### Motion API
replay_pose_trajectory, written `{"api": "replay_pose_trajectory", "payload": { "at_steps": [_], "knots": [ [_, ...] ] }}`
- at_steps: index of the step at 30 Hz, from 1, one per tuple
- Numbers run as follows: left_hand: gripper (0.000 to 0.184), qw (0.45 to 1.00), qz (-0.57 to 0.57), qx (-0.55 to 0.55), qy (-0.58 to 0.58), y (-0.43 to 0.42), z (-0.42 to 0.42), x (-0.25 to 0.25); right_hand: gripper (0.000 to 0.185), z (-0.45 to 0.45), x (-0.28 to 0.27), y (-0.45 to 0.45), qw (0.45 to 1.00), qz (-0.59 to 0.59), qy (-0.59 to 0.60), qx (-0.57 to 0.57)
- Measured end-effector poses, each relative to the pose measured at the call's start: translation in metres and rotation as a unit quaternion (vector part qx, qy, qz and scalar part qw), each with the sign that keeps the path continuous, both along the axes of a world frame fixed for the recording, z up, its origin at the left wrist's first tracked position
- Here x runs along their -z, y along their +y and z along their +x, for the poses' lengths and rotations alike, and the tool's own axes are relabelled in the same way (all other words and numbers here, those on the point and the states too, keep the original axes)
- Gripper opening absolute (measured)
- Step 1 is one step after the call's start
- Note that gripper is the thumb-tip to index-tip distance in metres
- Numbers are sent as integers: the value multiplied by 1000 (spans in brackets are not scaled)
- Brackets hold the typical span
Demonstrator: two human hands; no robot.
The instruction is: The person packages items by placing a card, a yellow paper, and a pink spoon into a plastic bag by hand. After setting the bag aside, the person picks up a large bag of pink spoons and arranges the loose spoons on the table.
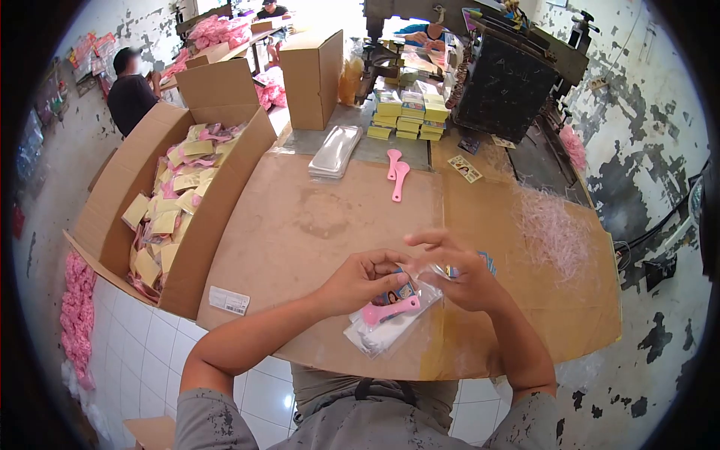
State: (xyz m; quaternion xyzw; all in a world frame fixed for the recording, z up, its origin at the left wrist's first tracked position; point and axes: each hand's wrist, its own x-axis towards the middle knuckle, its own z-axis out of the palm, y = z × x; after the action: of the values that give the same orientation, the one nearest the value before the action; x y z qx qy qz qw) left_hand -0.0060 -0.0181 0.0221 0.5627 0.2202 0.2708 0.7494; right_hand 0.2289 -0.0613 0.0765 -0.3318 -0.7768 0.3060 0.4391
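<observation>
In the head view, a clear plastic bag [402, 327] at the front of the cardboard-covered table holds a pink spoon-shaped piece [391, 309] and a printed picture card [403, 292]. My left hand [358, 283] is closed on the bag's upper edge, thumb over the card. Close beside it, my right hand [463, 276] grips the bag's clear flap low down, with its index finger raised and stretched to the left. More printed cards [486, 262] lie partly hidden behind the right hand. Further back are two loose pink spoon-shaped pieces [400, 182].
A large open carton [202, 255] full of packed bags stands at left. Clear bags [334, 152] lie stacked ahead, before yellow-edged card stacks [409, 112] and a dark machine [504, 82]. Plastic strips [553, 232] pile up at right. Other people are in the background.
</observation>
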Motion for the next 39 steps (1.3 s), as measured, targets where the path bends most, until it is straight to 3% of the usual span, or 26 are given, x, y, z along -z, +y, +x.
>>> {"api": "replay_pose_trajectory", "payload": {
  "at_steps": [2, 5, 8, 11, 14, 17, 23, 26, 29, 35, 39],
  "knots": [
    [43, 999, 20, 10, -40, 0, 0, -1, 7, -1, -13, -1, 997, 43, -40, -45],
    [49, 948, 267, -163, -62, -7, 8, -2, 7, -5, -51, -6, 988, 130, -85, 6],
    [50, 933, 343, -87, -71, -10, -4, -13, 9, -9, -74, -17, 959, 139, -238, 71],
    [45, 915, 390, -84, -54, -23, -1, -30, 8, -19, -77, -24, 978, 39, -161, 125],
    [39, 961, 258, -93, -45, -29, 1, -28, 9, -21, -72, -26, 981, 29, -146, 122],
    [36, 977, 195, -69, -58, -22, 0, -21, 9, -22, -68, -26, 985, 29, -122, 120],
    [31, 990, 118, -65, -49, -22, 0, -20, 13, -21, -52, -19, 988, 32, -72, 134],
    [32, 990, 110, -78, -50, -26, -3, -36, 20, -29, -43, -16, 976, 100, -30, 189],
    [36, 982, 139, -112, -59, -22, -1, -30, 27, -25, -44, -14, 906, 322, -194, 193],
    [45, 945, 290, -153, 7, -29, -1, -23, 24, -38, -43, -14, 823, 402, -331, 226],
    [50, 886, 424, -166, 84, -29, -1, -31, 23, -36, -39, -11, 787, 433, -386, 208]
  ]
}}
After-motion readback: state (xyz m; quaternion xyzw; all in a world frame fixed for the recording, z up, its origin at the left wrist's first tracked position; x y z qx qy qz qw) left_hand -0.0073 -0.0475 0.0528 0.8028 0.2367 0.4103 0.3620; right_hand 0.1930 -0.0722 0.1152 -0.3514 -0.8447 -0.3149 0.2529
